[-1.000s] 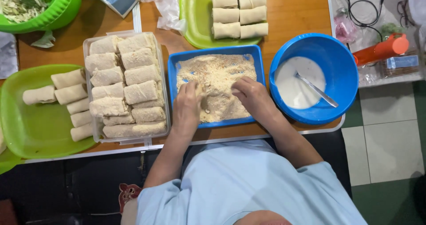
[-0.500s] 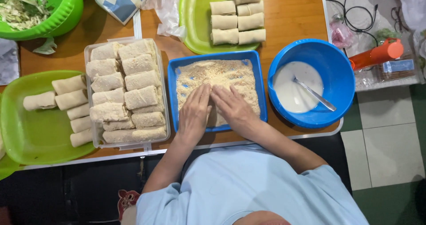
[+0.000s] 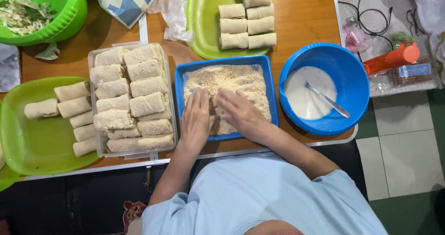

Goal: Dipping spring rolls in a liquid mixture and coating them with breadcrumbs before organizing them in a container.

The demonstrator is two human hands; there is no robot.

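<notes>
Both hands [image 3: 218, 117] flat, open, pressing in blue crumb tray [image 3: 273, 91], nothing gripped; hard push w/ tray near counter [image 3: 301, 12] edge could spill crumbs.

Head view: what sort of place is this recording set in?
Probably a home or small food-prep workspace. Both hands, left and right, press into a blue tray of breadcrumbs on a wooden table, beside a clear container of breaded rolls and a blue bowl of white batter.
</notes>
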